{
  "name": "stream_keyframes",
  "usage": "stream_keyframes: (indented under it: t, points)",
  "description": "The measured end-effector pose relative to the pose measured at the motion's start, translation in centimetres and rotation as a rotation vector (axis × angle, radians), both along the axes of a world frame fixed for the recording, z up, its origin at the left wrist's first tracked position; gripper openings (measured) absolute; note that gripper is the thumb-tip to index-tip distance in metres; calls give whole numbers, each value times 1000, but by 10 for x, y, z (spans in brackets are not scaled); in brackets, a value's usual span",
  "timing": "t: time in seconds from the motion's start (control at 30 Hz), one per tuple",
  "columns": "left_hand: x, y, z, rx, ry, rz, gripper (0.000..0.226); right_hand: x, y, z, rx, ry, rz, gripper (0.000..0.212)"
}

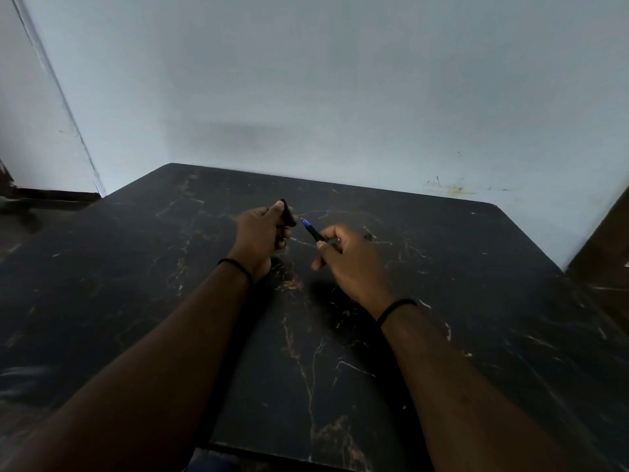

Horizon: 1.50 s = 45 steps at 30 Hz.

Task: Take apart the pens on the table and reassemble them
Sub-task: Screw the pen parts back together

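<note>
My left hand (262, 238) is closed around a black pen cap (288, 213), which sticks up and to the right past my thumb. My right hand (350, 258) grips a black pen body (315, 232) with a blue tip, and that tip points up-left toward the cap. A small gap separates the tip from the cap. Both hands hover over the middle of the black marble table (442, 301). The rear end of the pen is hidden inside my right fist.
The table butts against a pale wall (340, 97) at the back. A dark wooden edge (606, 240) stands at the far right, and the floor drops away at the far left. Both wrists wear black bands.
</note>
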State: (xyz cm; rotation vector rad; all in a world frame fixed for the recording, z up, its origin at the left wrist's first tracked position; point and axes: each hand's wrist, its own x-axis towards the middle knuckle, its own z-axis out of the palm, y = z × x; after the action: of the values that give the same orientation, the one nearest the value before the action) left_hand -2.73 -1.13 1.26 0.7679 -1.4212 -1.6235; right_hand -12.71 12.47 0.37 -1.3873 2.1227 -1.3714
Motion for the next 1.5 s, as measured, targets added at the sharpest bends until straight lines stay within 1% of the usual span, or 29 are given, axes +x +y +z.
stream_keyframes:
  t: [0.13, 0.27, 0.6, 0.67, 0.73, 0.8, 0.9, 1.0, 1.07, 1.3, 1.5]
  points:
    - [-1, 1, 0, 81, 74, -54, 33, 2, 2, 1, 14, 35, 27, 10]
    - [-2, 2, -2, 105, 78, -79, 30, 2, 2, 0, 44, 44, 40, 9]
    - [-5, 11, 0, 37, 52, -133, 25, 3, 3, -2, 9, 94, -4, 6]
    - [-5, 12, 1, 28, 49, -115, 21, 4, 2, -2, 16, 54, -24, 10]
    - [-5, 11, 0, 30, 62, -96, 13, 4, 1, -1, 23, -8, -47, 20]
    - [-5, 9, 0, 32, 82, -89, 15, 4, 0, 0, 22, -52, -62, 26]
    - [-4, 7, -2, 11, 71, -84, 23, 4, -1, 1, 4, -81, -88, 20]
    - [-4, 7, -2, 6, 61, -76, 23, 4, -2, -1, -44, -94, -93, 6]
    - [-4, 8, -3, 7, 58, -69, 22, 4, -2, -1, -75, -100, -87, 2]
    - [-4, 12, 0, -8, 46, -50, 25, 4, -2, -1, -73, -34, -82, 18]
    - [-3, 13, 0, -35, 32, -33, 26, 7, 1, 4, -73, -62, -81, 24]
